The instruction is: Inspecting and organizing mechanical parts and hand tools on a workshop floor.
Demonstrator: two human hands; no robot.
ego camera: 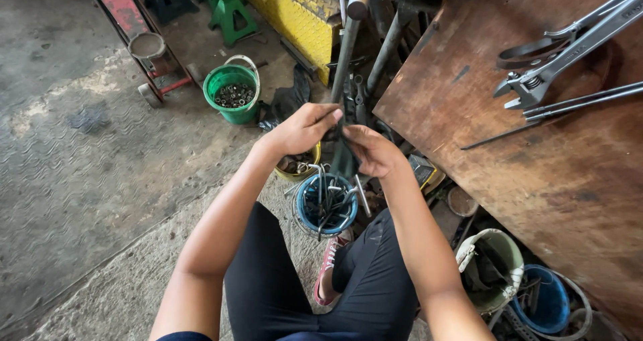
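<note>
Both hands meet above a blue bucket of metal tools (326, 207) on the floor. The left hand (303, 128) and right hand (370, 150) have their fingers clamped together on a dark, slim metal part (343, 155), held upright between them. A rusty brown worktop (536, 153) beside carries a large adjustable wrench (562, 56).

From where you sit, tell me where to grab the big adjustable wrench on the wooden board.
Probably grip the adjustable wrench along its long straight handle, mid-length, coming from above. It lies flat on the wooden board, jaw end nearest you; other long tools crowd both sides, so a side approach looks awkward.
</note>
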